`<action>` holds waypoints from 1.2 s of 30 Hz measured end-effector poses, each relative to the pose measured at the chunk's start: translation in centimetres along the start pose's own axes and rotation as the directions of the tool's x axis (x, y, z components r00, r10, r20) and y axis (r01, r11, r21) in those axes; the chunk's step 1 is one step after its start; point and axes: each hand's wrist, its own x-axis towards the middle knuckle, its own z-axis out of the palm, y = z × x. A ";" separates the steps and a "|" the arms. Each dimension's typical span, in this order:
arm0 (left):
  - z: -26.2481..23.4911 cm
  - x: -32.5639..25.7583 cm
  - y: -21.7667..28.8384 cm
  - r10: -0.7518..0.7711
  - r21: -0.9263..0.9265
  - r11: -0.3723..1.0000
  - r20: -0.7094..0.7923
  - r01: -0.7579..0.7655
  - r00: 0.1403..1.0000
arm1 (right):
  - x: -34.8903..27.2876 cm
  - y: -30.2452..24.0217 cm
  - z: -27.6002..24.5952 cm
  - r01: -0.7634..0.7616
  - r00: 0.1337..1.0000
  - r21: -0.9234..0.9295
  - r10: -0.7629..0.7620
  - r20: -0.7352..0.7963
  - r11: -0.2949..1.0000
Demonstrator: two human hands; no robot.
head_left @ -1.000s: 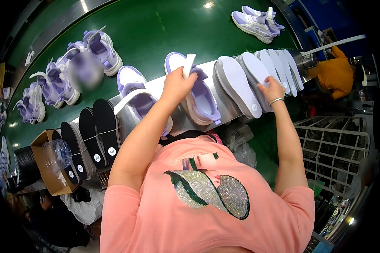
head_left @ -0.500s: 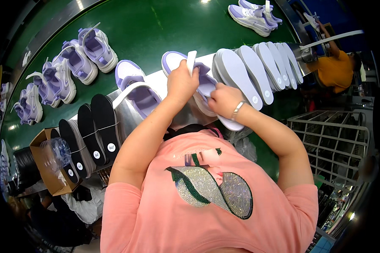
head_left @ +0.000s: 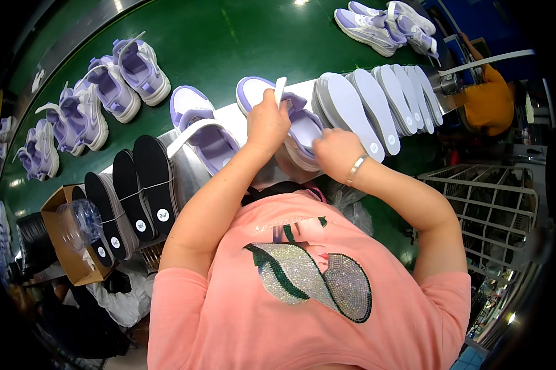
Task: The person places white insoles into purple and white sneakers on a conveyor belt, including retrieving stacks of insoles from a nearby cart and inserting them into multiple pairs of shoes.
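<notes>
Matt lilac cloth shoe point(head_left: 302, 132) on a brushed metal shelf point(head_left: 194, 176), by a glossy green belt point(head_left: 228, 43).

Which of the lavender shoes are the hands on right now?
The lavender shoe on the steel ledge beside the white insole stack; left hand and right hand grip it. The others lie untouched.

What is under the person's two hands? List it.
A lilac sneaker lies under the left hand and right hand, on a metal shelf. The hands cover its middle and inside.
</notes>
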 end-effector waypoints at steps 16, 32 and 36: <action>0.7 0.4 -0.6 -0.012 -0.072 0.997 0.054 0.016 0.998 | 9.4 1.0 4.7 0.174 0.769 -0.055 -0.100 0.632 0.983; 1.3 0.6 -0.7 -0.020 -0.053 0.998 0.056 0.022 0.998 | 4.3 2.1 0.9 0.086 0.787 0.106 -0.133 0.603 0.991; 1.3 0.6 -0.1 -0.038 -0.037 0.998 0.093 0.041 0.995 | 3.8 2.3 3.2 0.088 0.755 0.081 -0.119 0.645 0.993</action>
